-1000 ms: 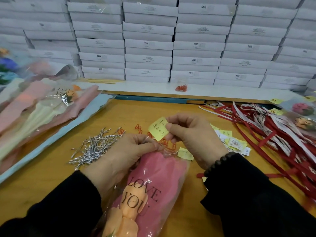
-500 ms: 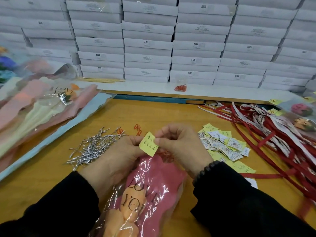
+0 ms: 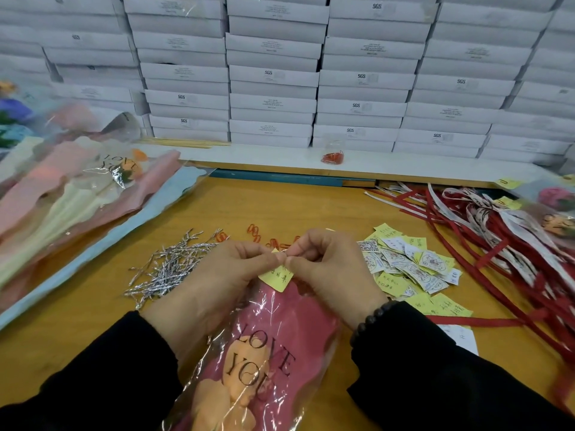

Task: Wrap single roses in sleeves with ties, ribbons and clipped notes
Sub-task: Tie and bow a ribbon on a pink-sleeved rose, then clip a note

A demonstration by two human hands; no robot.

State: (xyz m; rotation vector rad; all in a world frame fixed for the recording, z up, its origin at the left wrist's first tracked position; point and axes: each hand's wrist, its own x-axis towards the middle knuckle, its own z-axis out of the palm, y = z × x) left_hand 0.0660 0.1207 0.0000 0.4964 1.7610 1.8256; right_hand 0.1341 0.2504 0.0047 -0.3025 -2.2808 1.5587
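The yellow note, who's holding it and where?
Both hands, left hand and right hand, pinch the yellow note at its top edge.

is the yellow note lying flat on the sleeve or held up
Held: both hands pinch the yellow note's top edge above the pink sleeve.

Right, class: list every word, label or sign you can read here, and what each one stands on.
"LOVE YOU": pink sleeve under the hands.
"LOVE YOU": sleeve on the left pile.
"SGS": white boxes at the back; their smaller print is unreadable.
Yellow note: handwriting too blurred.
Loose notes: handwriting and QR code illegible.
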